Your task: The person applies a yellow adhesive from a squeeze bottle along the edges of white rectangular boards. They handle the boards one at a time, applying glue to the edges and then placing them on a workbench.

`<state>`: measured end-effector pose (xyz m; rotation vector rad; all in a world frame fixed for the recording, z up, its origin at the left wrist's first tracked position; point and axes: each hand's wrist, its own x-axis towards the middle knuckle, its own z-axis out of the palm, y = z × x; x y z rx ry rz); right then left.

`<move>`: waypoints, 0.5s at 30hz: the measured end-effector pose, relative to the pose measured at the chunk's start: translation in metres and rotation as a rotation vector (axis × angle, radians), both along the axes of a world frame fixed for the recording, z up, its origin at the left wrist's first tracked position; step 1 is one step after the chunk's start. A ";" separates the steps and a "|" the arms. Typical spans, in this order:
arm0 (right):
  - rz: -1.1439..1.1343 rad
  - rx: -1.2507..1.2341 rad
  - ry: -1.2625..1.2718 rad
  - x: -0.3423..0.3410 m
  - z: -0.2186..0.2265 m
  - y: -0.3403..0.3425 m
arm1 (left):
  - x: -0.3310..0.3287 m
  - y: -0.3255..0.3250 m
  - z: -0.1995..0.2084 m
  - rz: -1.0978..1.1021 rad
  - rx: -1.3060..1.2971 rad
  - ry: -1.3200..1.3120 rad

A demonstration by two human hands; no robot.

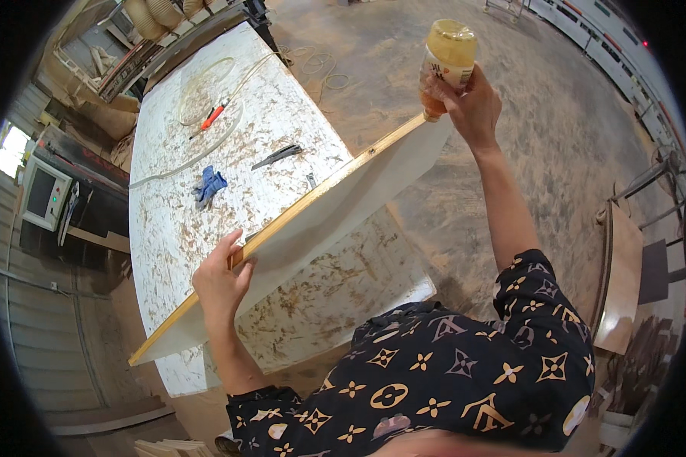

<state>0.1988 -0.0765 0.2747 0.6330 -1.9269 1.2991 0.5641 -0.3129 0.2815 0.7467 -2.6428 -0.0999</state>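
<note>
A white-faced board [343, 209] stands on its long edge across the table, its yellowish wooden edge facing up. My left hand [225, 278] is closed on that upper edge, thumb on the near face and fingers over the top. Out at the board's far right end, my right hand [472, 110] grips a clear plastic bottle [451, 53] of amber liquid. The bottle is tipped upside down, with its narrow mouth at or just above the wooden edge. Whether liquid is flowing from it I cannot tell.
The white table [175, 266] is smeared with brown marks. Beyond the board lie a blue glove [210, 185], a grey utility knife [278, 157] and a red-orange tool [215, 114] near a looped hose [206, 72]. A control box [46, 190] stands left; a wooden panel [619, 282] leans right.
</note>
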 end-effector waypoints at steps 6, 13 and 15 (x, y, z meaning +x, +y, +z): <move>0.296 0.031 0.187 0.044 -0.021 -0.044 | -0.005 0.001 0.002 0.011 -0.006 -0.045; -0.020 0.058 0.010 -0.019 -0.010 -0.009 | -0.007 0.000 0.000 -0.017 -0.040 -0.010; -0.096 0.058 0.013 -0.026 -0.006 0.000 | -0.011 0.002 0.000 -0.002 0.004 -0.011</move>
